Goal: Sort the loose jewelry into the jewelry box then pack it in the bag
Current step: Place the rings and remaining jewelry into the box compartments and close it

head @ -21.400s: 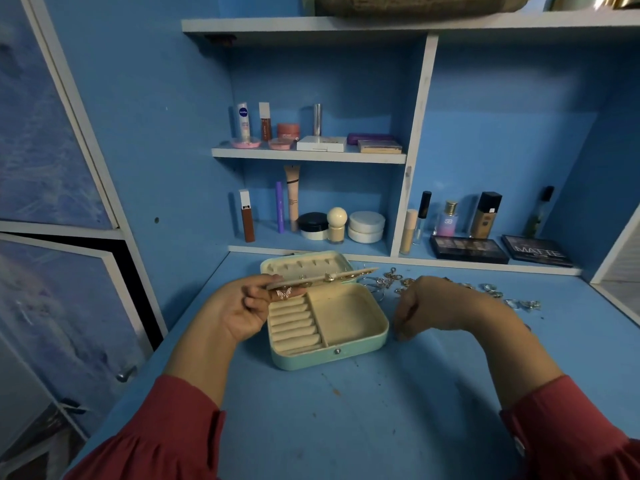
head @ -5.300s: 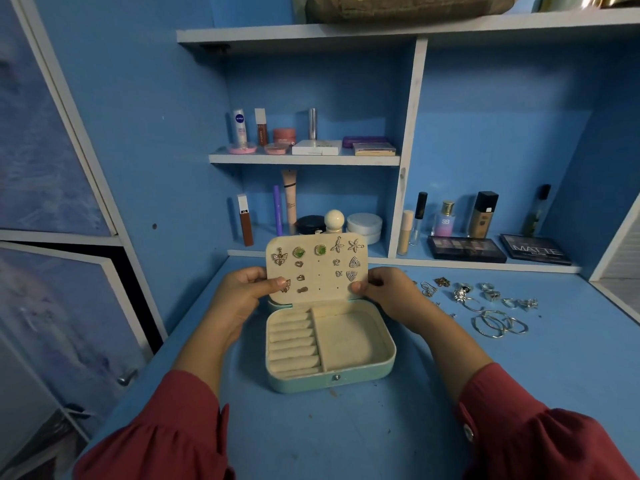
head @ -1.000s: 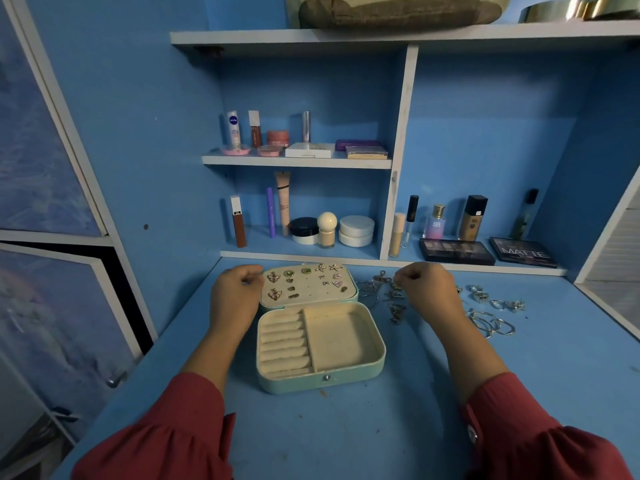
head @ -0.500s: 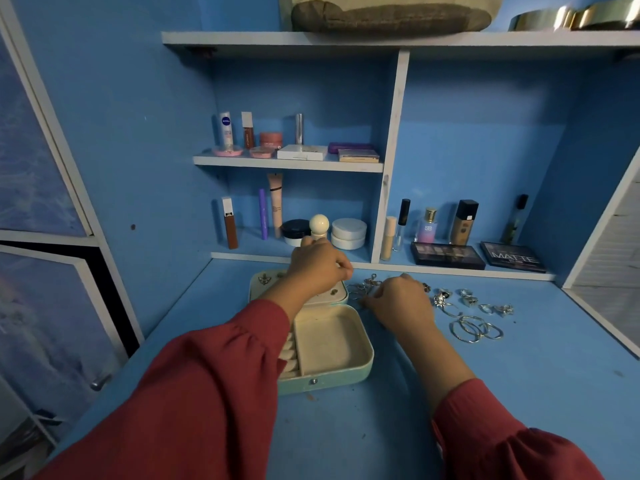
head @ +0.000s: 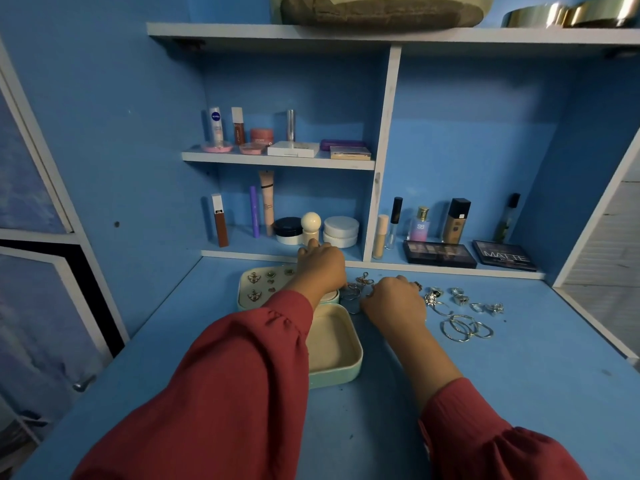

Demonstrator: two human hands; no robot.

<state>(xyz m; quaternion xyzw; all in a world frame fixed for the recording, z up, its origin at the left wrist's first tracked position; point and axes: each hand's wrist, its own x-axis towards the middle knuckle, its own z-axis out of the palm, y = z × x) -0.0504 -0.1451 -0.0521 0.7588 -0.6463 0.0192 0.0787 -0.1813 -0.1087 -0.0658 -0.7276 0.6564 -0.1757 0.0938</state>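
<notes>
Plainly legible: NIVEA tube (head: 216, 126), MATTE palette (head: 504, 255) — both hands' (head: 322, 268) (head: 393, 299) grip cannot be told

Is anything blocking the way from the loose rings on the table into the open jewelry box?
Partly. The left hand and its sleeve reach across the jewelry box, covering its left side. The loose rings lie to its right; nothing else visible stands between.

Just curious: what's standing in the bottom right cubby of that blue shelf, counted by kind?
Upright bottles and tubes: 5
Flat eyeshadow palettes: 2
Total: 7
</notes>
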